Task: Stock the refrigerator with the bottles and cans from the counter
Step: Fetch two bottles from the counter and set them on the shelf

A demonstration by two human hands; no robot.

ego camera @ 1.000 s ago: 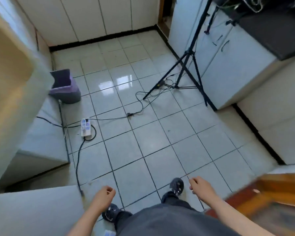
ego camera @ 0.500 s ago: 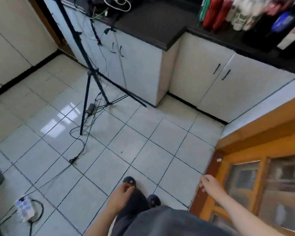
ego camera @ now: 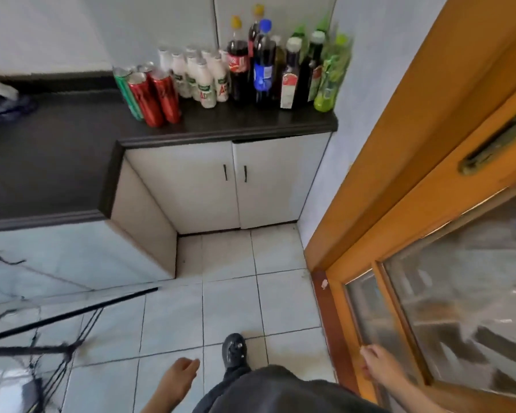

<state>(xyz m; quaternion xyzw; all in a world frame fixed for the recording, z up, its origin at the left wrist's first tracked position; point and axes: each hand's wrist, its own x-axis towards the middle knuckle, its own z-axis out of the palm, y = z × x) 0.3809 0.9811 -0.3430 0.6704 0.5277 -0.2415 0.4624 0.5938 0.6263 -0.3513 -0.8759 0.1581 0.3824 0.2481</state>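
Above the floor [ego camera: 227, 263], left hand [ego camera: 179, 375] and right hand [ego camera: 377, 366] hang, fingers [ego camera: 193, 364] loosely curled.

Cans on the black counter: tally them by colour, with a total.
Green metal drink cans: 1
Red metal drink cans: 2
Can behind them, only its silver top showing, colour hidden: 1
Total: 4
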